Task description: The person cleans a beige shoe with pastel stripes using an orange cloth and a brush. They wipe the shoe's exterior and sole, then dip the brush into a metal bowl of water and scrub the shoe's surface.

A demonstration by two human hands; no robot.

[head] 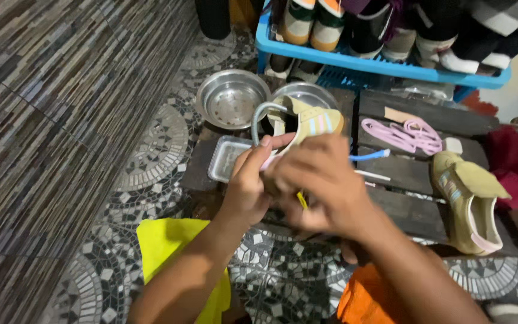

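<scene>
Both forearms come up from the bottom edge over a yellow cloth (166,252) and something orange (370,297), and meet above a dark wooden surface (412,213). Left hand (248,183) has its grip closed on the near side of a tan sneaker (307,126) with pastel stripes, thumb lying across the top, which keeps the shoe raised and tilted over the clear plastic tray (226,157) rather than resting on the planks. Right hand (319,183) is blurred; its grip looks closed round a brush-like tool whose blue handle (368,156) sticks out to the right and whose yellow tip (301,200) shows below the fingers, seemingly pressed to the shoe's side. Two steel bowls (230,97) sit just beyond, within easy reach. Pink laces (404,134) lie pulled out on the planks, near the matching second sneaker (469,201), which lies on its side. Behind, a blue rack (385,63) holds other shoes off the mosaic floor (151,156).
</scene>
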